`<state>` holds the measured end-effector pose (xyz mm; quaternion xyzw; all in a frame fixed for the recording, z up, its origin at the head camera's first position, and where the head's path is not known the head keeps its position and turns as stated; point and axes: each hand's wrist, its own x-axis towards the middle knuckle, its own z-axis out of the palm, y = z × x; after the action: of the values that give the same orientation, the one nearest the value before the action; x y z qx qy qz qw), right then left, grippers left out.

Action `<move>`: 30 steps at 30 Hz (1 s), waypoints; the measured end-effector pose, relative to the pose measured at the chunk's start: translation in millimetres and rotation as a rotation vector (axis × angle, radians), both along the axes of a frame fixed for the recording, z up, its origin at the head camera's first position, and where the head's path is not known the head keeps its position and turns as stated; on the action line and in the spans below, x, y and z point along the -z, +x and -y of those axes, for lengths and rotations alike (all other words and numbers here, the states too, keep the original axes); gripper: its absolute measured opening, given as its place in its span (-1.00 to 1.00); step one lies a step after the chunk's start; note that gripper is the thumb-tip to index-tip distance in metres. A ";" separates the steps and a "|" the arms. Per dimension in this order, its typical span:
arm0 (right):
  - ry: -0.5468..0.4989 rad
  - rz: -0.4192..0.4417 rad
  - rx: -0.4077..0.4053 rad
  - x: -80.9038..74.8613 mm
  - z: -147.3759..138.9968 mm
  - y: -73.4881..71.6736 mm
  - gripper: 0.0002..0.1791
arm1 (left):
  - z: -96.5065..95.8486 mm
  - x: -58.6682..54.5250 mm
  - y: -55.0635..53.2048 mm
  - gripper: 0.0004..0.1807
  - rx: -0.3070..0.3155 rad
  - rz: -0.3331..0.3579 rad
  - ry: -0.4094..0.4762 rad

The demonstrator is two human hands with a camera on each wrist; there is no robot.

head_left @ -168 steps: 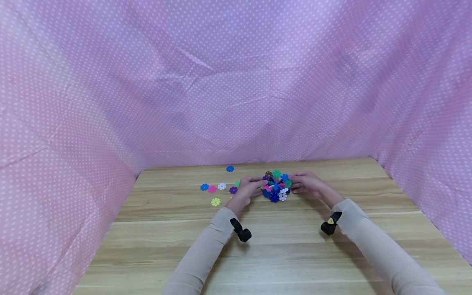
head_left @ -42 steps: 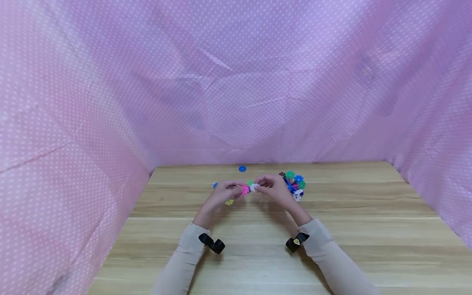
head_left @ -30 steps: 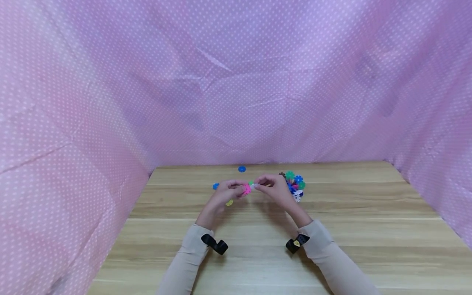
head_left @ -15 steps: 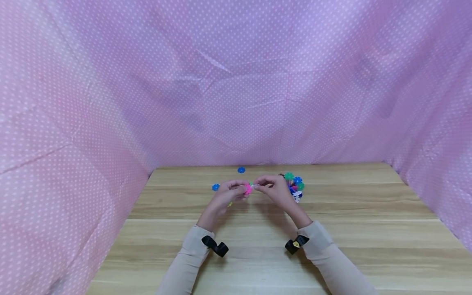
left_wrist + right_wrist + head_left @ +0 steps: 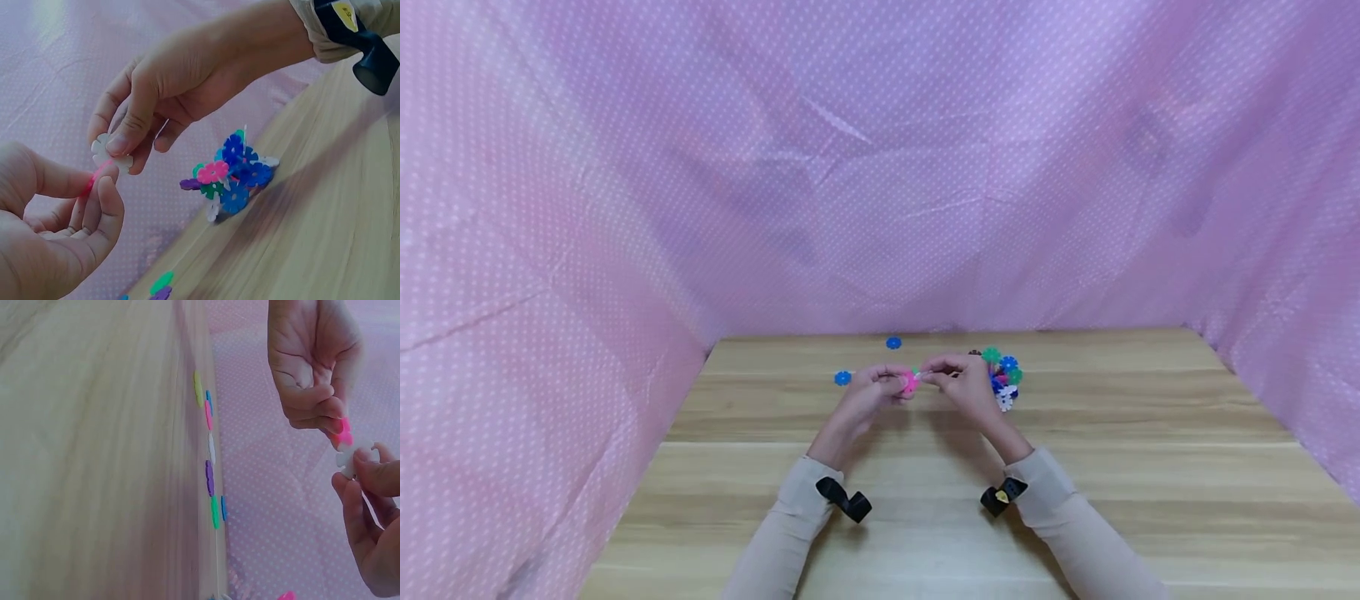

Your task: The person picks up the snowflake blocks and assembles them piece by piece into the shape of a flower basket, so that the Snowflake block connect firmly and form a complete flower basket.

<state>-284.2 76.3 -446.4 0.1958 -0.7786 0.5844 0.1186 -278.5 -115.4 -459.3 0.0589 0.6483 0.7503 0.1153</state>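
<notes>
Above the table, my left hand (image 5: pixel 871 397) pinches a pink snowflake disc (image 5: pixel 99 174) between thumb and fingers. Facing it, my right hand (image 5: pixel 964 387) pinches a white snowflake disc (image 5: pixel 356 457). The notched rims of the two discs meet at about a right angle; whether their slots are interlocked I cannot tell. Just right of my right hand stands a cluster of joined snowflake discs (image 5: pixel 235 172) in blue, green, pink, white and other colours. In the head view, my right hand covers part of that cluster.
Loose discs lie flat on the wooden table: a blue one (image 5: pixel 893 342) near the back edge, and yellow (image 5: pixel 198 389), pink (image 5: pixel 209 415), white (image 5: pixel 212 448), purple (image 5: pixel 210 478) and green (image 5: pixel 215 512) ones. A pink dotted cloth (image 5: pixel 880 208) hangs behind.
Both hands were at the cluster in the oldest frame; later they hold the pink and white discs left of it. Over the last second the white disc turned edge-on and the pink disc moved against it.
</notes>
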 end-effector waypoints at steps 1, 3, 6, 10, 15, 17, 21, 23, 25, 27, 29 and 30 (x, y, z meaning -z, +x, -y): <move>-0.002 -0.003 0.003 -0.5 0.4 0.2 -0.95 | -1.2 -0.9 -0.1 -0.73 -0.006 0.006 0.010; 0.004 -0.008 0.000 -1.2 0.9 0.6 -0.95 | -2.7 -2.1 0.0 -0.73 -0.016 0.018 0.013; 0.013 -0.004 -0.006 -1.3 1.5 1.4 -0.96 | -3.2 -3.8 0.6 -0.73 -0.022 0.023 -0.002; 0.014 0.017 -0.028 -0.4 2.1 2.2 -0.95 | 0.7 -8.2 2.5 -0.72 -0.006 0.007 -0.066; 0.036 0.046 -0.097 0.5 5.1 4.0 -0.94 | 11.2 -15.1 2.5 -0.70 0.026 -0.014 -0.163; 0.049 0.061 -0.117 1.2 6.1 4.3 -0.92 | 15.0 -16.5 1.5 -0.69 0.051 -0.008 -0.178; 0.093 0.068 -0.124 1.3 5.7 4.6 -0.85 | 21.9 -17.6 -0.5 -0.64 0.081 0.022 -0.171; 0.119 0.071 -0.119 0.4 4.0 4.1 -0.82 | 25.3 -18.4 -0.4 -0.61 0.067 0.041 -0.159; 0.147 0.072 -0.117 0.2 1.7 2.2 -0.80 | 28.6 -19.3 -0.3 -0.59 0.040 0.054 -0.151; 0.183 0.077 -0.128 0.1 -0.1 -0.6 -0.79 | 31.4 -20.8 -0.2 -0.60 0.019 0.064 -0.134; 0.229 0.092 -0.145 2.5 -0.6 -6.0 -0.80 | 33.1 -22.5 -0.3 -0.60 0.005 0.073 -0.121; 0.257 0.107 -0.158 4.4 -0.4 -9.4 -0.80 | 33.3 -23.4 -0.4 -0.60 0.000 0.080 -0.116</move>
<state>-293.7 76.7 -450.8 0.2384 -0.8344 0.4968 0.0046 -278.9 -148.7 -435.9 0.0223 0.6855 0.7133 0.1441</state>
